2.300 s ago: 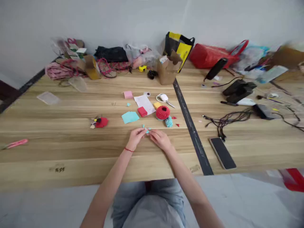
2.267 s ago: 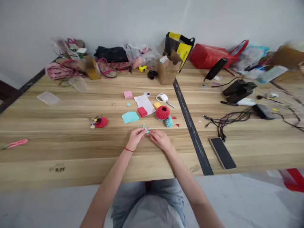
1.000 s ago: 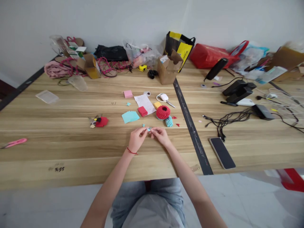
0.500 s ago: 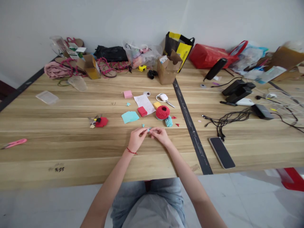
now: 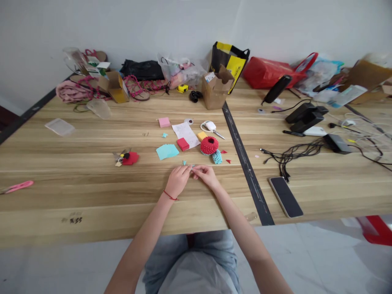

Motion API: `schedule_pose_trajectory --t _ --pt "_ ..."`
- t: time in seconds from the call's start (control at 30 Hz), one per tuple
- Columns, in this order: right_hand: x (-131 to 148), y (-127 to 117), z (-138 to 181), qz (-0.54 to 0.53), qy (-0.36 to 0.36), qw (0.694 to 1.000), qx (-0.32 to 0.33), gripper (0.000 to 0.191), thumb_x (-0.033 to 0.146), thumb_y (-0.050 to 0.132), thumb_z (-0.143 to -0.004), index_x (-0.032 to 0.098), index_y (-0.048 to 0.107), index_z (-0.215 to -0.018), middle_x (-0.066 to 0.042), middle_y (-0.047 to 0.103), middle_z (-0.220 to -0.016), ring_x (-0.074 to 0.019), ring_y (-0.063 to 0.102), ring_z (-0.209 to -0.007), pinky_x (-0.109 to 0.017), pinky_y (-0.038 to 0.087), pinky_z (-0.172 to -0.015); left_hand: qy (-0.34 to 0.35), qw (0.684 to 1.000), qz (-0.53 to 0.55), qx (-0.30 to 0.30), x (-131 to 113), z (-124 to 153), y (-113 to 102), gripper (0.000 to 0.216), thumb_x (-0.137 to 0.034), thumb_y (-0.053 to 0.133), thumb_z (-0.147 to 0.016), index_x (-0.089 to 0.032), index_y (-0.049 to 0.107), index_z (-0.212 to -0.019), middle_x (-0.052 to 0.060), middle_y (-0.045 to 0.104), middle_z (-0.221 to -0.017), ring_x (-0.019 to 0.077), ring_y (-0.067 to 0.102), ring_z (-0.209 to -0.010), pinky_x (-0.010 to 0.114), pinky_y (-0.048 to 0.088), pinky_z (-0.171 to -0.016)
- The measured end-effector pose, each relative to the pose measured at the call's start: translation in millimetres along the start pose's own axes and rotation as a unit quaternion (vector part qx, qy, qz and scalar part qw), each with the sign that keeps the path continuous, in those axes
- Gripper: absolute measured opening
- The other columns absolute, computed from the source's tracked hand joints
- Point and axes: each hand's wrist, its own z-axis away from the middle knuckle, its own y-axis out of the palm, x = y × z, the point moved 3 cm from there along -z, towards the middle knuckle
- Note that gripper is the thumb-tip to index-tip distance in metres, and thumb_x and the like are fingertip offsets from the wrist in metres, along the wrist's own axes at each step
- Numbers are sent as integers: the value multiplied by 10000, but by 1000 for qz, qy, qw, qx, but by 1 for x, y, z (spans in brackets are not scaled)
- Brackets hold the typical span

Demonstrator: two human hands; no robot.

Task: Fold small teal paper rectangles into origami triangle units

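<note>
My left hand (image 5: 178, 181) and my right hand (image 5: 206, 175) meet fingertip to fingertip above the wooden table. Between them they pinch a small piece of blue paper (image 5: 192, 166), mostly covered by the fingers. A small blue folded piece (image 5: 184, 162) lies just beyond my left fingers. Farther off are a stack of light blue paper sheets (image 5: 167, 151) and a red paper stack (image 5: 183, 144). Beyond my right hand stands a folded-paper model with a red round part (image 5: 209, 145) and a blue part (image 5: 217, 157). Small red triangles (image 5: 228, 161) lie beside it.
Scissors (image 5: 219, 134), a white printed sheet (image 5: 190, 136) and a pink paper stack (image 5: 164, 122) lie farther back. Keys (image 5: 119, 158) are at left, with pink-handled snips (image 5: 20, 186) beyond. A phone (image 5: 286, 197) and black cables (image 5: 288, 157) lie right. Bags and boxes line the wall.
My left hand has turned, its fingers now flatter and covering more of the blue paper. My right hand stays almost in place, still pinching. The other things have not moved on the table.
</note>
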Motion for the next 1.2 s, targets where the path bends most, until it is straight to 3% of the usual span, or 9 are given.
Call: schedule_pose_trajectory --t 0.17,0.3,0.43,0.63,0.77,0.97,1.07,1.2 --pt "2 0 0 -23 11 1000 2 321 466 684 -677 153 690 -744 -13 648 -580 -108 553 -495 -236 462 -537 7 999 -40 10 0 2 2 308 -182 388 -916 -145 579 -1154 127 671 -990 219 620 -902 368 478 -822" --pt "0 -2 0 -15 11 1000 -8 314 430 723 -642 153 694 -786 -4 643 -582 -106 545 -493 -240 461 -540 3 1000 -11 11 -2 0 0 325 -131 407 -888 -158 579 -1163 117 664 -1031 217 616 -933 368 486 -841" --pt "-3 -3 -1 4 -4 1000 -17 324 437 715 -650 154 679 -804 -1 633 -580 -111 546 -489 -246 456 -530 -72 991 106 -38 -3 -3 -7 321 -110 426 -858 -198 608 -1107 79 655 -1059 191 603 -981 355 492 -884" --pt "4 -6 4 130 -123 982 -53 250 414 588 -794 177 665 -812 -17 629 -618 -136 558 -541 -267 462 -582 -174 954 240 -47 3 -4 -12 177 -298 544 -843 -175 668 -875 60 697 -844 155 638 -718 278 522 -691" --pt "10 -5 8 203 -175 962 -52 220 371 536 -843 193 666 -833 -26 630 -648 -157 584 -618 -293 481 -676 -179 948 261 -40 7 -4 -11 211 -354 556 -834 -172 662 -845 58 703 -828 158 644 -720 277 519 -698" --pt "14 0 11 198 -174 964 -38 212 378 571 -812 196 671 -849 -66 669 -829 -159 596 -649 -284 500 -608 -162 958 234 -41 8 -4 -10 168 -302 524 -861 -178 635 -836 53 683 -835 159 630 -752 269 497 -699" --pt "14 -1 11 197 -180 963 -42 188 367 609 -785 199 680 -827 -75 681 -837 -188 615 -744 -286 506 -624 -146 965 212 -39 7 -4 -10 145 -261 506 -872 -186 626 -842 51 674 -837 166 620 -780 277 486 -722" --pt "14 -4 11 187 -194 962 -42 152 337 612 -791 203 683 -804 -66 682 -821 -182 622 -723 -307 514 -664 -119 976 180 -35 3 -4 -12 148 -235 481 -885 -194 619 -852 49 668 -855 172 609 -823 291 469 -768"
